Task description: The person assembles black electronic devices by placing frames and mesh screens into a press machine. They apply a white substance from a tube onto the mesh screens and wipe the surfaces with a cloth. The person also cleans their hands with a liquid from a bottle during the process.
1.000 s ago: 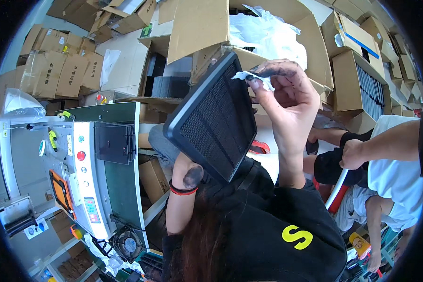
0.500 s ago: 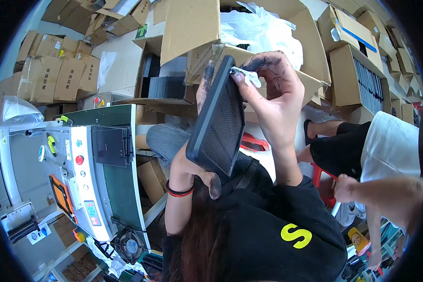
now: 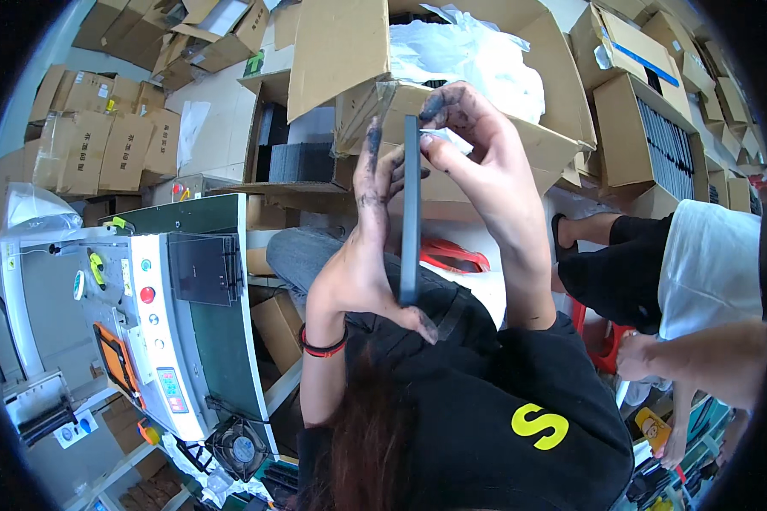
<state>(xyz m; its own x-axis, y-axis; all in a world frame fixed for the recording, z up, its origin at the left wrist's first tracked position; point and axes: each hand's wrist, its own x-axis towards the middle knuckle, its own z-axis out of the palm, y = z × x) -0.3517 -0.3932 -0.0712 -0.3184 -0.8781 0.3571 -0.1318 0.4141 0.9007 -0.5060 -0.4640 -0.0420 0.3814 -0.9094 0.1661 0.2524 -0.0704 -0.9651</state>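
A flat dark grey panel (image 3: 411, 213) stands edge-on to me, upright between my two hands. My left hand (image 3: 368, 247) lies flat along its left face, fingers stretched up and smudged black, with a red and black band on the wrist. My right hand (image 3: 473, 153) grips the panel's top right edge; its fingertips are blackened and pinch a small white scrap (image 3: 454, 140) against the panel. Below the hands are my dark hair and a black shirt with a yellow letter.
A white and green machine (image 3: 175, 324) with buttons and a black tray stands at the left. Open cardboard boxes (image 3: 486, 77) with white plastic are piled behind. Another person (image 3: 682, 281) in a white shirt and black shorts sits at the right, near a red stool.
The panel has turned from showing its broad perforated face to standing edge-on. My left hand moved up from its lower end to lie flat along its side.
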